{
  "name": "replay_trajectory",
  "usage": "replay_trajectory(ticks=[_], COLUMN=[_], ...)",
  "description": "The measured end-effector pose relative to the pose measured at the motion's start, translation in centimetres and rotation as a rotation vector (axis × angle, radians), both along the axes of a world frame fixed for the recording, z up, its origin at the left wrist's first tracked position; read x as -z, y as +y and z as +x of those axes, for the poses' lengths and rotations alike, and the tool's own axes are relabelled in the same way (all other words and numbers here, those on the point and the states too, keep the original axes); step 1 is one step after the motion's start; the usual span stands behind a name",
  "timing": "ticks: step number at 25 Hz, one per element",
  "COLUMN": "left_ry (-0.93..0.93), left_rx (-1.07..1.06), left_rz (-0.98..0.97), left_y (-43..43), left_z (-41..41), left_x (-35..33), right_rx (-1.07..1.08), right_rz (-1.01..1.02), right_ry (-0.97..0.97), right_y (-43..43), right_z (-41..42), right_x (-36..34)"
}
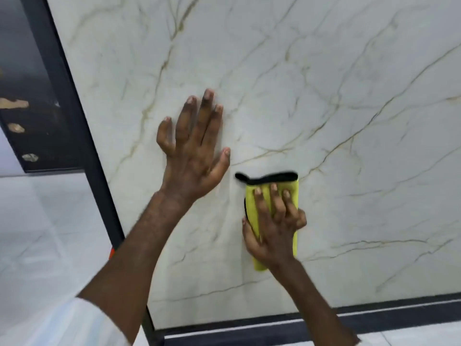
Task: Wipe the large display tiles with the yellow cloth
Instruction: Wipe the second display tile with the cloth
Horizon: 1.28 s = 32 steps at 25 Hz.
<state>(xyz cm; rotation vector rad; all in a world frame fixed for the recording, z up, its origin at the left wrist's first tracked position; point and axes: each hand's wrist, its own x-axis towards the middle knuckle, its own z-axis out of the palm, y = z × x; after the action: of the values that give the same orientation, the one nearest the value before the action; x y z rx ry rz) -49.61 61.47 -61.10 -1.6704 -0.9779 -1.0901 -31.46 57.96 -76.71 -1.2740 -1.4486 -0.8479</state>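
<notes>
I see a large glossy tile (324, 96), pale marble-look with thin gold and grey veins, standing upright in a dark metal frame (82, 136). The left hand (192, 151) lies flat against it, fingers straight and spread apart. Just beside it, lower right, the right hand (272, 226) presses the cloth (293, 196) onto the tile, fingers bent over the fabric and thumb hooked along its left edge. The cloth is a folded yellow oblong, soft and fuzzy, with black trim along the top. A dark panel (30, 96) with gold flecks stands left of the frame, above a shiny pale floor (50, 221).
</notes>
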Motion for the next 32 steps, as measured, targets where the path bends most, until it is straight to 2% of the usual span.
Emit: replay_trajectory(ticks=[4, 6, 8, 12, 13, 16, 18, 20, 22, 25, 28, 30, 32], left_ry=[0.019, 0.02, 0.013, 0.005, 0.004, 0.022, 0.021, -0.003, -0.002, 0.059, 0.07, 0.061, 0.059], left_rx=[-0.087, -0.076, -0.059, -0.061, -0.055, -0.037, -0.045, -0.013, 0.047, 0.067, 0.012, -0.012, -0.007], left_rz=[0.016, 0.024, 0.048, 0.088, 0.089, 0.061, 0.023, -0.001, 0.022, 0.072, 0.026, 0.022, 0.032], left_y=[1.1, 1.2, 1.2, 1.4, 1.2, 1.2, 1.0, 0.1, -0.9, -1.1, 0.1, 0.7, 0.9], left_z=[0.2, 0.2, 0.2, 0.2, 0.3, 0.2, 0.0, 0.5, 1.6, 4.6, 6.1, 6.1, 6.1], left_x=[1.4, 1.2, 1.1, 1.3, 1.3, 1.2, 1.3, 0.7, -1.6, -5.3, -5.2, -4.4, -4.5], right_rx=[-0.007, 0.01, 0.021, 0.043, 0.035, 0.002, 0.008, 0.03, 0.039, 0.063, 0.076, 0.027, -0.009], right_rz=[0.174, 0.234, 0.269, 0.223, 0.205, 0.233, 0.254, 0.258, 0.271, 0.282, 0.223, 0.22, 0.213], right_ry=[-0.041, -0.058, -0.056, -0.109, -0.128, -0.231, -0.157, -0.022, -0.018, -0.005, -0.062, -0.136, -0.095], right_y=[1.4, 1.8, 2.1, 1.4, 1.2, 1.8, 2.1, 2.2, 2.3, 2.0, 1.3, 1.4, 1.7], right_z=[0.0, -0.3, -0.3, -0.1, 0.0, 1.0, 1.8, 2.7, 3.2, 5.3, 6.8, 7.9, 8.5], right_x=[-16.6, -21.6, -21.6, -11.8, -11.1, -19.8, -29.4, -35.5, -34.8, -26.8, -20.9, -25.1, -32.4])
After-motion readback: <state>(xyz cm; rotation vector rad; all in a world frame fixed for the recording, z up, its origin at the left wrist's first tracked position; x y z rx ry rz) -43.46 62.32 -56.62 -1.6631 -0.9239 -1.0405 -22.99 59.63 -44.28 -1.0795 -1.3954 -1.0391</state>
